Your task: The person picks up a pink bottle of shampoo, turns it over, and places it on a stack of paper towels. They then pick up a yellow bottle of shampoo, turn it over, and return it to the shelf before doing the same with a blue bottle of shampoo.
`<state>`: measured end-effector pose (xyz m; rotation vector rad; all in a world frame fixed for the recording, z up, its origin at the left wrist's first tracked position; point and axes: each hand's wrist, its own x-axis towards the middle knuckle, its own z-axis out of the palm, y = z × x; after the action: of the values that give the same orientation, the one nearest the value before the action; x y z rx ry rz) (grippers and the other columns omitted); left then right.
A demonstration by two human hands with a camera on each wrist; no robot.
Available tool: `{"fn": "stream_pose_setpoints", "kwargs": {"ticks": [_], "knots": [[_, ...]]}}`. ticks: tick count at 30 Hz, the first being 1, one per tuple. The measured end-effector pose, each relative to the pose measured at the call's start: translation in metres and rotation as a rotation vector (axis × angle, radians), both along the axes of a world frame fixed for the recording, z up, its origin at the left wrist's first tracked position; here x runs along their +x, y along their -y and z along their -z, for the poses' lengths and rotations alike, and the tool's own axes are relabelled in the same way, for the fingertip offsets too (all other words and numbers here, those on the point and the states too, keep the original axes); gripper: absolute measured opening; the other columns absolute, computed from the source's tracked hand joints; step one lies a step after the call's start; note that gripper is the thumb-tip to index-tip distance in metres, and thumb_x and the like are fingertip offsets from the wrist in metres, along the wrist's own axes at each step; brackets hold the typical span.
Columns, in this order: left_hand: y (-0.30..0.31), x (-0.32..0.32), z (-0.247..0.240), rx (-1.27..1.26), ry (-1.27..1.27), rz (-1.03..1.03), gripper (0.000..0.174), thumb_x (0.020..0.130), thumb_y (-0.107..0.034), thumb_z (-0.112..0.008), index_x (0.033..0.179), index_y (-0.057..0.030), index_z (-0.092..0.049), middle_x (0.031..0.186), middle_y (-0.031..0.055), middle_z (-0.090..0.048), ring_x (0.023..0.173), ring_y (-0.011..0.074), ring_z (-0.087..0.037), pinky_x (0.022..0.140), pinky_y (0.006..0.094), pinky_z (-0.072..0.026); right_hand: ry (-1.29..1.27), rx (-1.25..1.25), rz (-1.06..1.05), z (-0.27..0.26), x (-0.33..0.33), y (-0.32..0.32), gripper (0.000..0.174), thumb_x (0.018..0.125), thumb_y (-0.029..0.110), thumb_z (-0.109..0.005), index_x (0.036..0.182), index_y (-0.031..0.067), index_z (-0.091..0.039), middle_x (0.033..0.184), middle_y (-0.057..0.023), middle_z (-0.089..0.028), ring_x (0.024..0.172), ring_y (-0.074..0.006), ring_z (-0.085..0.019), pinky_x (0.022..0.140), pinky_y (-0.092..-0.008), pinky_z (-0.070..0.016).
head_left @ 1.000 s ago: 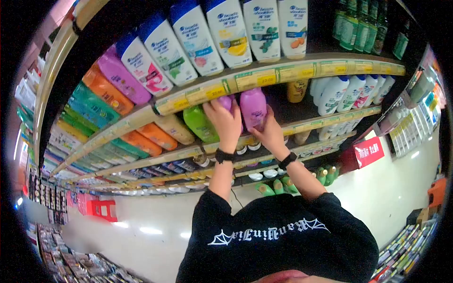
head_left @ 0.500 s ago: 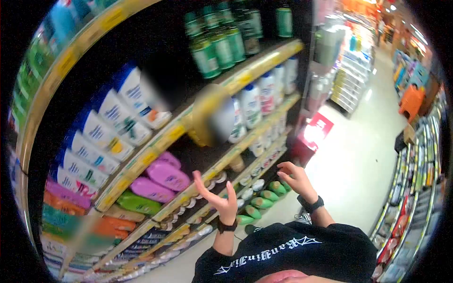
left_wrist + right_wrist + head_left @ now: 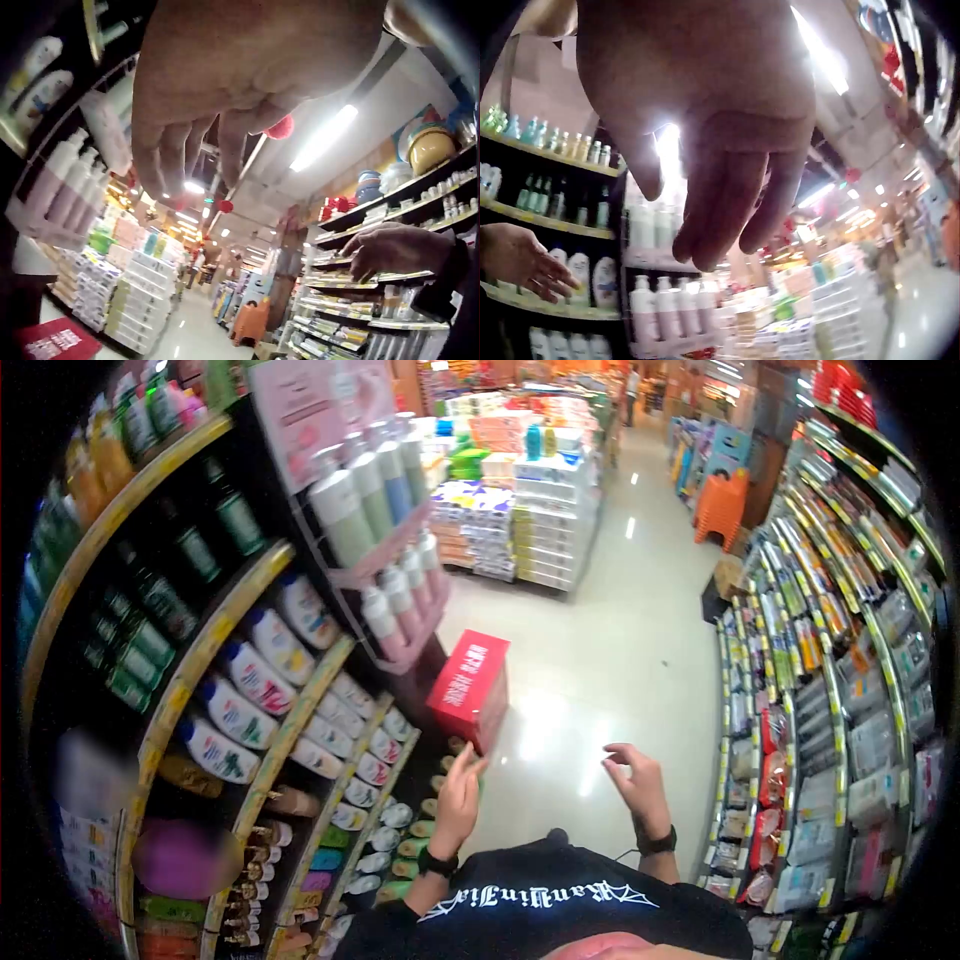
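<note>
Head view showed both hands released, holding nothing, the left hand (image 3: 456,810) near the red box (image 3: 468,685), the right hand (image 3: 641,788) over open aisle floor (image 3: 580,650) between shelf edges, while only the left wrist view revealed a yellow container (image 3: 431,154).

1. Garment: black top (image 3: 590,928) with short sleeves.
2. Landmark: white Gothic-style lettering (image 3: 540,896) across the fabric.
3. Flanking the lettering, one at each end: white web-like motifs (image 3: 632,897).
4. Beyond the lettering's ends: dark left wristband (image 3: 437,862) by left hand (image 3: 460,802), dark right wristband (image 3: 656,844) by right hand (image 3: 640,788).
</note>
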<state>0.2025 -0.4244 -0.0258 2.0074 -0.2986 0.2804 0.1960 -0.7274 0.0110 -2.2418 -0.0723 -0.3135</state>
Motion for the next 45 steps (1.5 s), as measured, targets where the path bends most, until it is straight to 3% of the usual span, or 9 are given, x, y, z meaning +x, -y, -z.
{"fn": "stream_pose_setpoints", "kwargs": {"ticks": [3, 10, 14, 21, 27, 30, 34, 40, 45], "knots": [[0.060, 0.043, -0.020, -0.058, 0.014, 0.096, 0.064, 0.076, 0.008, -0.045, 0.140, 0.0038, -0.043, 0.139, 0.0211, -0.049, 0.126, 0.0326, -0.051, 0.107, 0.0376, -0.0389, -0.034, 0.235, 0.232, -0.006, -0.023, 0.076, 0.019, 0.088, 0.011, -0.065, 0.104, 0.0013, -0.066, 0.084, -0.0110, -0.072, 0.079, -0.0212, -0.070, 0.074, -0.0316, -0.0524], [0.173, 0.104, -0.032, 0.060, 0.015, 0.323, 0.039, 0.089, -0.014, -0.062, 0.128, -0.0088, -0.061, 0.137, 0.0248, -0.051, 0.124, 0.0370, -0.054, 0.104, 0.0392, -0.0410, -0.072, 0.346, 0.592, 0.030, -0.048, 0.149, 0.018, 0.090, 0.009, -0.060, 0.104, -0.0017, -0.065, 0.081, -0.0111, -0.070, 0.079, -0.0178, -0.068, 0.075, -0.0307, -0.0520], [0.209, 0.151, -0.027, 0.046, -0.039, 0.456, 0.031, 0.098, -0.018, -0.046, 0.110, -0.0070, -0.073, 0.138, 0.0248, -0.052, 0.125, 0.0358, -0.053, 0.105, 0.0392, -0.0393, -0.147, 0.343, 0.535, 0.037, -0.028, 0.161, 0.018, 0.090, 0.009, -0.061, 0.104, -0.0020, -0.065, 0.082, -0.0116, -0.071, 0.080, -0.0183, -0.069, 0.075, -0.0310, -0.0520], [0.248, 0.259, -0.030, 0.016, 0.045, 0.442, 0.035, 0.092, -0.012, -0.049, 0.123, -0.0071, -0.065, 0.144, 0.0279, -0.043, 0.128, 0.0399, -0.048, 0.106, 0.0412, -0.0391, -0.106, 0.280, 0.616, 0.029, 0.070, 0.203, 0.018, 0.089, 0.008, -0.062, 0.104, -0.0015, -0.065, 0.080, -0.0099, -0.069, 0.077, -0.0176, -0.066, 0.074, -0.0306, -0.0512], [0.244, 0.357, -0.054, 0.012, 0.071, 0.310, 0.048, 0.087, -0.008, -0.058, 0.135, -0.0087, -0.054, 0.143, 0.0247, -0.045, 0.130, 0.0391, -0.047, 0.108, 0.0424, -0.0381, -0.047, 0.279, 0.463, 0.012, 0.205, 0.220, 0.020, 0.088, 0.008, -0.062, 0.105, -0.0020, -0.065, 0.083, -0.0112, -0.069, 0.080, -0.0185, -0.066, 0.076, -0.0312, -0.0512], [0.237, 0.395, -0.044, 0.063, 0.039, 0.276, 0.019, 0.092, -0.014, -0.058, 0.105, -0.0053, -0.069, 0.135, 0.0215, -0.055, 0.125, 0.0358, -0.052, 0.104, 0.0413, -0.0414, -0.037, 0.216, 0.382, 0.009, 0.265, 0.224, 0.020, 0.088, 0.007, -0.062, 0.106, -0.0021, -0.065, 0.084, -0.0121, -0.069, 0.081, -0.0195, -0.067, 0.077, -0.0317, -0.0514], [0.238, 0.431, -0.036, 0.008, -0.016, 0.269, 0.032, 0.097, -0.018, -0.050, 0.078, 0.0007, -0.068, 0.127, 0.0205, -0.062, 0.117, 0.0341, -0.059, 0.100, 0.0383, -0.0431, -0.075, 0.239, 0.283, 0.013, 0.328, 0.230, 0.020, 0.087, 0.006, -0.064, 0.105, -0.0014, -0.065, 0.084, -0.0130, -0.070, 0.081, -0.0205, -0.067, 0.077, -0.0324, -0.0517], [0.258, 0.486, -0.029, -0.006, -0.036, 0.121, 0.029, 0.097, -0.016, -0.051, 0.080, 0.0005, -0.067, 0.126, 0.0209, -0.062, 0.105, 0.0322, -0.062, 0.092, 0.0374, -0.0467, -0.176, 0.223, 0.122, 0.031, 0.415, 0.249, 0.019, 0.087, 0.010, -0.065, 0.104, 0.0009, -0.066, 0.084, -0.0120, -0.069, 0.080, -0.0213, -0.067, 0.074, -0.0319, -0.0511], [0.297, 0.542, -0.028, -0.017, -0.075, -0.046, 0.018, 0.093, -0.014, -0.058, 0.088, -0.0032, -0.070, 0.128, 0.0186, -0.061, 0.115, 0.0337, -0.058, 0.097, 0.0397, -0.0445, -0.112, 0.108, 0.012, 0.029, 0.505, 0.295, 0.019, 0.088, 0.014, -0.065, 0.104, 0.0040, -0.066, 0.084, -0.0122, -0.069, 0.080, -0.0247, -0.067, 0.073, -0.0331, -0.0511]]}}
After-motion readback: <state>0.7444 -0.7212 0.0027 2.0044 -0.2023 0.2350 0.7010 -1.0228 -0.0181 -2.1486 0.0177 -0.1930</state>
